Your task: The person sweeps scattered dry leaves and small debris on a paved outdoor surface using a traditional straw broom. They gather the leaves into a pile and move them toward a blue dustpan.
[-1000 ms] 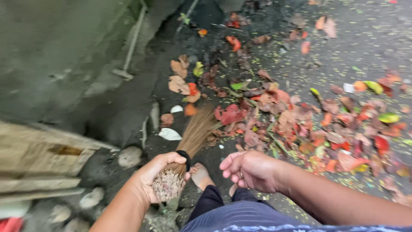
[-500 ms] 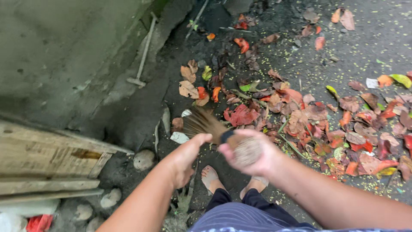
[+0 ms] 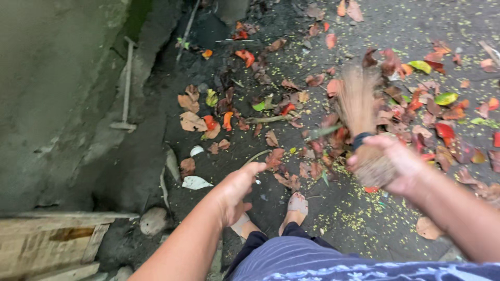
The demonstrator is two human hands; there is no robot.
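Broom [image 3: 359,112] of bundled stiff straw, likely light and springy, gripped at its bound butt by right hand [image 3: 396,166] above fallen leaves [image 3: 416,114]; left hand [image 3: 237,187] open, empty.

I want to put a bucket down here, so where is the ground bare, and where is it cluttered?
Bare ground lies just ahead of the feet, under the right hand holding the broom. The top right corner is also fairly bare. Fallen leaves crowd the right middle, with scattered ones by the concrete wall.
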